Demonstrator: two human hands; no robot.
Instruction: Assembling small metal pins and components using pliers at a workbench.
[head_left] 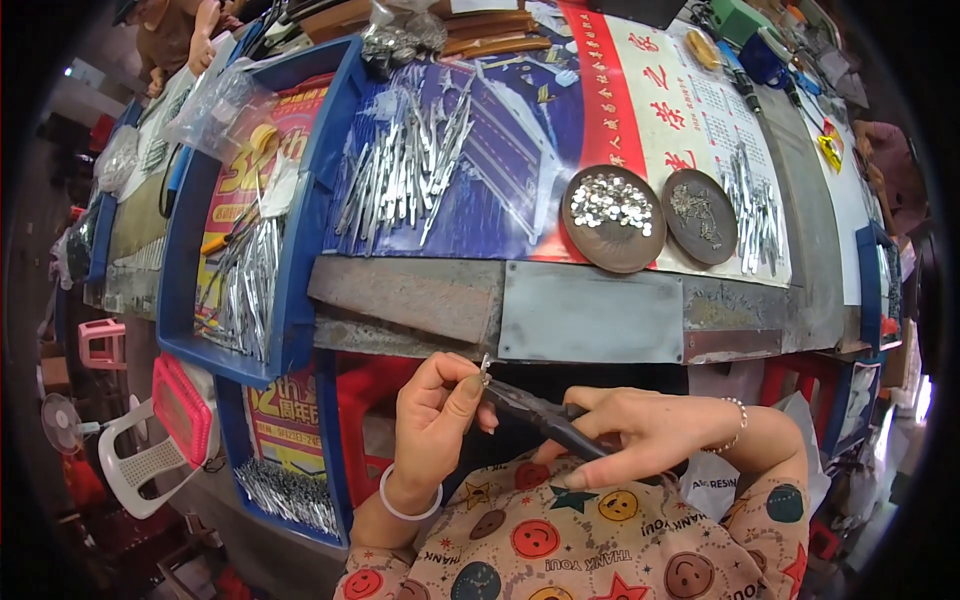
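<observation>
My left hand (pixel 435 420) pinches a small silver metal piece (pixel 486 366) between thumb and fingers, just in front of the bench edge. Around dark-handled pliers (pixel 555 420) my right hand (pixel 645 430) is closed, and their jaws meet the piece at my left fingertips. What the jaws grip exactly is too small to tell. Beyond my hands, a brown dish (pixel 615 258) holds round silver discs (pixel 612 200). Beside it, another brown dish (pixel 712 255) carries tiny metal parts (pixel 695 212). Slim silver metal strips (pixel 415 160) lie in a pile on the blue sheet.
A blue tray (pixel 175 300) with more strips (pixel 250 285) stands at the left, above a lower blue bin (pixel 335 480). A metal plate (pixel 590 312) covers the bench's near edge. More strips (pixel 755 215) lie at right. A white plastic chair (pixel 130 460) and co-workers flank the bench.
</observation>
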